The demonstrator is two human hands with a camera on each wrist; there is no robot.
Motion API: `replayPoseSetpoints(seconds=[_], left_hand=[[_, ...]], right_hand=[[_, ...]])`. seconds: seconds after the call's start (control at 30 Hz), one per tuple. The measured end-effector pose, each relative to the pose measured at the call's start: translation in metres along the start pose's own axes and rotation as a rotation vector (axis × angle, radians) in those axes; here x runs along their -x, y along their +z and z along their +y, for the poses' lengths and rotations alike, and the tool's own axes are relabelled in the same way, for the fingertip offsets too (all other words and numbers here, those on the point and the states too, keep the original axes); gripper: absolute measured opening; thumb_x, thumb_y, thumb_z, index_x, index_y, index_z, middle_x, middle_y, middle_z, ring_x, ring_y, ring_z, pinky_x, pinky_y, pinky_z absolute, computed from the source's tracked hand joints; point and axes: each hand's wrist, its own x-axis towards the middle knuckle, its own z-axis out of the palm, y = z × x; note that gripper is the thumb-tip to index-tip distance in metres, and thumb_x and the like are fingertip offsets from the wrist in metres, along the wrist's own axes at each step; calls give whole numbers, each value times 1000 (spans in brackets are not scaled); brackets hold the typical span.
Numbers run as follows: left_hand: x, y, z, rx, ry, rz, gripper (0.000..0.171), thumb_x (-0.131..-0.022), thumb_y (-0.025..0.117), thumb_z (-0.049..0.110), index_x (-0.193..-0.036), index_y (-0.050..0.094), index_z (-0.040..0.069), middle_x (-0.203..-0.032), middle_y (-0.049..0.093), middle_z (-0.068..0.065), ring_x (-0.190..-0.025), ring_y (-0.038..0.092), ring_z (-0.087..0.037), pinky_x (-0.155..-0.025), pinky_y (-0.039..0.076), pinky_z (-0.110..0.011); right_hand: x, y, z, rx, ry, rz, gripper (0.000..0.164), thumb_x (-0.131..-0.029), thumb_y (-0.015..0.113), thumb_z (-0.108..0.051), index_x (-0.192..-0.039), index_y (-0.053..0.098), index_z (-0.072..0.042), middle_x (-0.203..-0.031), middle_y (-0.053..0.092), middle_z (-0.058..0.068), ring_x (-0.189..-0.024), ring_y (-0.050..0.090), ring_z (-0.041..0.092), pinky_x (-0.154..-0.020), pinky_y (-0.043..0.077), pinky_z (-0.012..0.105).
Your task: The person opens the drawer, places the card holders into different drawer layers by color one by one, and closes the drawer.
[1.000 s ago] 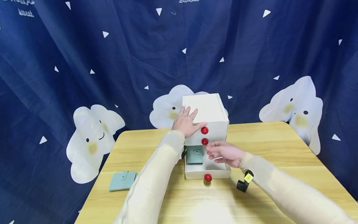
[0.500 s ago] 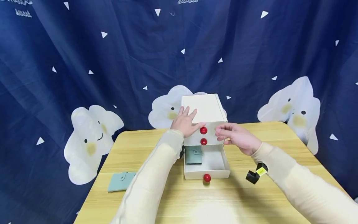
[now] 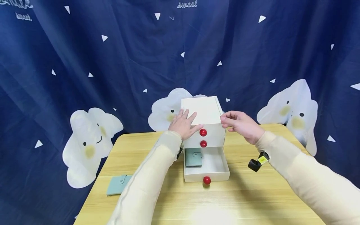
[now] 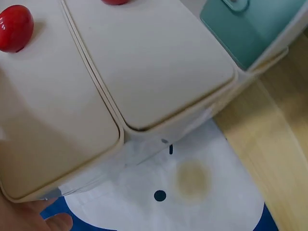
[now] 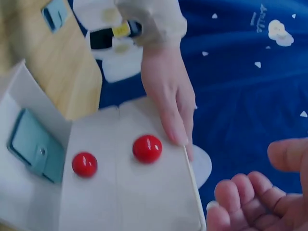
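Observation:
A small white drawer cabinet (image 3: 203, 109) with round red knobs stands on the table. Its bottom drawer (image 3: 216, 161) is pulled out, and a teal wallet (image 3: 193, 160) with a snap strap lies in the left part of it. The two upper drawers are closed. My left hand (image 3: 182, 126) rests on the cabinet's top left front corner, fingers spread, thumb close to the top knob (image 3: 203, 132). By the top right front corner is my right hand (image 3: 242, 125), its fingers loosely bent. The right wrist view shows nothing in that hand.
Another teal wallet (image 3: 116, 185) lies on the wooden table (image 3: 219, 204) to the left, partly covered by my left sleeve in the head view. A dark blue curtain (image 3: 135, 53) with clouds hangs behind the table.
My right hand has moved up from in front of the bottom drawer to the cabinet's top right corner. My left hand has stayed on the cabinet, and the drawer remains pulled out.

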Motion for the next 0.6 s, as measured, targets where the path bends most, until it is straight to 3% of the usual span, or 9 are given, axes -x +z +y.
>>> replayPoseSetpoints(seconds=[0.13,0.23,0.37,0.6], left_hand=[[3,-3,1,-20,7,9,77,-90,22,76,-153,25,32,-159,20,-8,-146,10,-32,-114,12,-58],[4,-3,2,-35,2,17,76,-90,21,75,-153,25,32,-158,21,-8,-146,12,-32,-113,11,-60],[5,-1,4,-58,-2,24,75,-91,21,74,-153,25,32,-158,22,-8,-145,14,-32,-112,13,-60],[6,2,4,-63,2,28,74,-92,19,73,-153,24,32,-158,22,-8,-145,13,-32,-113,14,-59]], right_hand=[[-14,-6,5,98,-74,32,40,-98,56,-33,-122,54,0,-109,57,17,-102,53,34,-82,49,32],[-29,-7,11,276,-161,72,43,-96,57,-40,-121,58,-5,-108,60,14,-99,54,31,-82,49,36],[-46,-4,17,518,-272,117,47,-94,59,-44,-125,60,-9,-120,62,11,-106,57,28,-90,48,45],[-72,6,26,767,-361,63,55,-96,56,-42,-136,52,-5,-139,51,15,-130,44,31,-108,33,49]])
